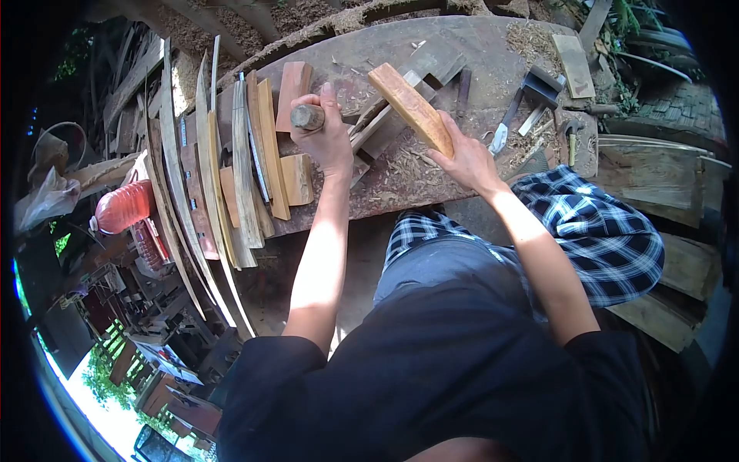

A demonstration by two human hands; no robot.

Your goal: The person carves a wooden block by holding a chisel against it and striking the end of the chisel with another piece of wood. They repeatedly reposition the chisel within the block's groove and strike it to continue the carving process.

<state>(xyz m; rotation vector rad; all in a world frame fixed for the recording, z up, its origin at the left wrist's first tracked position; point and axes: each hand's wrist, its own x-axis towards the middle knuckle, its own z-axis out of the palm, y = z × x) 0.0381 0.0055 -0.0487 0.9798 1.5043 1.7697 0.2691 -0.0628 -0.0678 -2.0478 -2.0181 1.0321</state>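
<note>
My left hand (327, 135) is closed around a round wooden handle (308, 117), its blunt end facing up at me. What the handle belongs to is hidden by my fingers. In my right hand (468, 160) is a long, orange-brown wooden block (412, 108), gripped at its near end and tilted toward the far left. Beneath and between the hands, narrow wooden pieces (377, 127) lie on the worn bench (385, 185) among shavings. A reddish wood block (295, 83) sits just beyond my left hand.
Long wooden strips (246, 162) lie side by side on the left, overhanging the bench edge. To the right are a hammer (571, 138), a dark boxy object (543, 86) and shavings (531, 38). A bottle of pink liquid (123, 208) is at far left.
</note>
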